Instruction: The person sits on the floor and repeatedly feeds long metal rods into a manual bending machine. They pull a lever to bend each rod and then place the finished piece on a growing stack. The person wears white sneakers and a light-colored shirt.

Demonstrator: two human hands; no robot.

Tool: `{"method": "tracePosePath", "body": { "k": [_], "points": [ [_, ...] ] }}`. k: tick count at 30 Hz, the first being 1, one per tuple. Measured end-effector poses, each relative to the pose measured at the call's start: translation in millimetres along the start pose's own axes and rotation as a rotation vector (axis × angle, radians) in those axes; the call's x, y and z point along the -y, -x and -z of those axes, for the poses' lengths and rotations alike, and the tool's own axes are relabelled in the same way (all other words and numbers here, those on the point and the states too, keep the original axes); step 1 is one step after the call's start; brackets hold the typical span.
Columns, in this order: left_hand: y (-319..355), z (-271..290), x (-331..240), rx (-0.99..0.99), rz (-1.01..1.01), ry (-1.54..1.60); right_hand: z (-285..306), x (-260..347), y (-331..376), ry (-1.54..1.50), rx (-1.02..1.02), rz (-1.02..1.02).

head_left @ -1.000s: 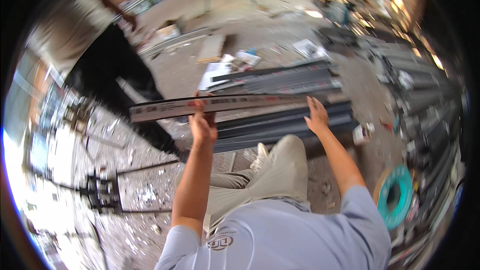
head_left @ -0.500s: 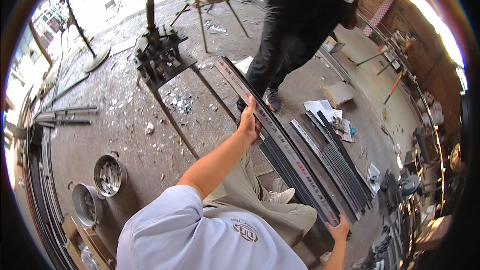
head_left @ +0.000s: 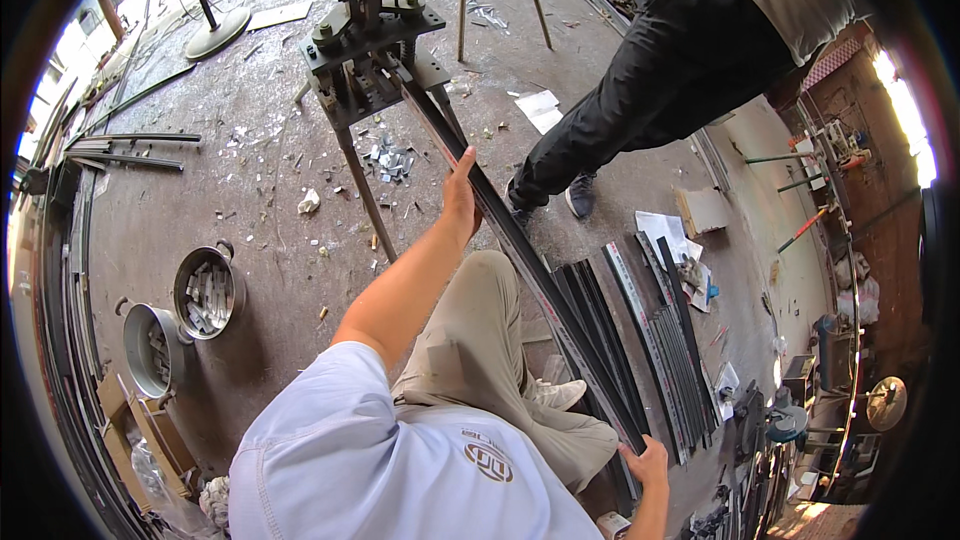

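A long dark metal profile (head_left: 540, 285) lies slantwise across the space ahead of me, held in both hands. My left hand (head_left: 461, 202) grips it towards its far part, the thumb lying along its side. Round its near end my right hand (head_left: 645, 462) is closed. The profile's far end reaches into a punch press (head_left: 365, 60) on a metal stand; the exact contact there is too small to make out. Beneath and to the right of the profile, several dark profiles (head_left: 600, 325) lie on the floor, with a light-labelled profile (head_left: 640, 325) beside them.
Another person in black trousers (head_left: 640, 90) stands just beyond the profile. Two metal pots (head_left: 237, 290) holding small metal pieces are at the left. Metal scraps (head_left: 388, 160) litter the floor near the stand. A cardboard box (head_left: 703, 210) and papers lie at the right.
The profile has turned and moved forward and left, its far end now at the press. Its labelled face has rolled mostly out of view. Both hands still hold it.
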State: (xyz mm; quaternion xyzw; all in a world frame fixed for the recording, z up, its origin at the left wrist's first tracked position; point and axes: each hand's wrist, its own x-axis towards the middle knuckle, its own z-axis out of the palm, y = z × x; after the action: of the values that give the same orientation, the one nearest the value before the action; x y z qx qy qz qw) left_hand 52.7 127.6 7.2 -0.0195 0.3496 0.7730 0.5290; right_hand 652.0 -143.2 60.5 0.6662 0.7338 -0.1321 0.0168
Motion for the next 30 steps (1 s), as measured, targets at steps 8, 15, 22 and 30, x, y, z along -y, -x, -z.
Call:
{"method": "tracePosePath", "body": {
  "k": [8, 15, 22, 30],
  "points": [
    [-31.3, 9.3, -9.9, -0.021, -0.088, -0.031, 19.1, 54.0, -11.7, -0.041, 0.054, -0.032],
    [-37.6, 16.9, -9.3, -0.041, -0.122, -0.050, 17.8, 57.4, -17.0, -0.053, 0.206, -0.123],
    [-44.3, 8.1, -25.7, -0.065, -0.114, -0.102, 23.7, 60.2, -28.8, 0.051, 0.018, -0.001],
    [-59.5, 8.4, -32.4, -0.150, -0.068, -0.251, 43.3, 113.6, -67.1, 0.076, 0.109, -0.017]
  ]
}}
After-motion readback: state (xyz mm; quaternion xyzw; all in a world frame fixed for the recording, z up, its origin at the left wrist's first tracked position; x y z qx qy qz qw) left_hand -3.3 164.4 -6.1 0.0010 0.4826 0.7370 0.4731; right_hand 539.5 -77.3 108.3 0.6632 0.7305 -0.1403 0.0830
